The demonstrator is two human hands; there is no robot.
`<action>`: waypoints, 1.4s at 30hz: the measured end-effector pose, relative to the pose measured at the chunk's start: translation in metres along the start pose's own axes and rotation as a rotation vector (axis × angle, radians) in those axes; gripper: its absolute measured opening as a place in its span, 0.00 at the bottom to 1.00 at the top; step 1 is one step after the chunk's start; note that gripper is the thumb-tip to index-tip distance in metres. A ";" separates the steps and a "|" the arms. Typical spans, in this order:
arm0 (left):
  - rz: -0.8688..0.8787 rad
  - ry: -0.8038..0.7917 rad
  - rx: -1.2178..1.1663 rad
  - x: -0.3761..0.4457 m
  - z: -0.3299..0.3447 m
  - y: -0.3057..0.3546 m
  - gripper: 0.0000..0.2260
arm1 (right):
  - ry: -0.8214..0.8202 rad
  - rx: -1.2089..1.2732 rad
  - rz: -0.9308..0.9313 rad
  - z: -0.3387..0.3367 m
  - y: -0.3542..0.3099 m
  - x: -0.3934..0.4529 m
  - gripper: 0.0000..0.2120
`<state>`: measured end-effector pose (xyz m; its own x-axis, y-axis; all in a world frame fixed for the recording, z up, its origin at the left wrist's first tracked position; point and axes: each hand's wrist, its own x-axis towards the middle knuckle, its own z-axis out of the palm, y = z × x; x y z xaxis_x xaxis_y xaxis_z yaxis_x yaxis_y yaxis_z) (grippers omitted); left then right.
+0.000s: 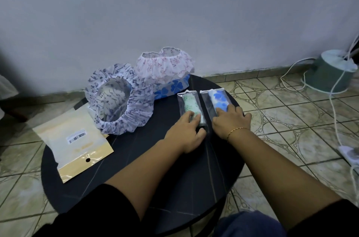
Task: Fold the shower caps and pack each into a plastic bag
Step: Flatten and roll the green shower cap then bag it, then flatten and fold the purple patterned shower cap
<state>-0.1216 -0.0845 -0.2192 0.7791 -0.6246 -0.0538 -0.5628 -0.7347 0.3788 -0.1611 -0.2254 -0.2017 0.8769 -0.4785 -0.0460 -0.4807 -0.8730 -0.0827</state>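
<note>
Two packed caps lie side by side on the round black table (136,159): a green-patterned cap in a clear plastic bag (189,103) and a blue-flowered cap in a clear plastic bag (218,99). My left hand (187,133) rests on the near end of the green bag, fingers laid over it. My right hand (229,118) presses flat on the near end of the blue bag. Three loose caps sit behind: a navy-print cap (120,101), a pink-print cap (165,68) and a blue-flowered cap (171,87) under it.
A cream and clear zip pouch (71,143) with a barcode label lies at the table's left edge. On the tiled floor at the right stand a grey-green bucket-like base (330,73), white cables (334,110) and a power strip (349,154). A wall rises just behind the table.
</note>
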 end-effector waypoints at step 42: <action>-0.332 0.329 0.470 -0.085 -0.069 -0.129 0.28 | -0.223 0.341 -0.316 0.017 -0.160 -0.058 0.24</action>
<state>-0.0962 0.0814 -0.1999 0.9338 -0.2862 0.2148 -0.2805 -0.9582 -0.0571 -0.1351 -0.0560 -0.2032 0.9758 -0.1321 -0.1743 -0.1977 -0.8733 -0.4453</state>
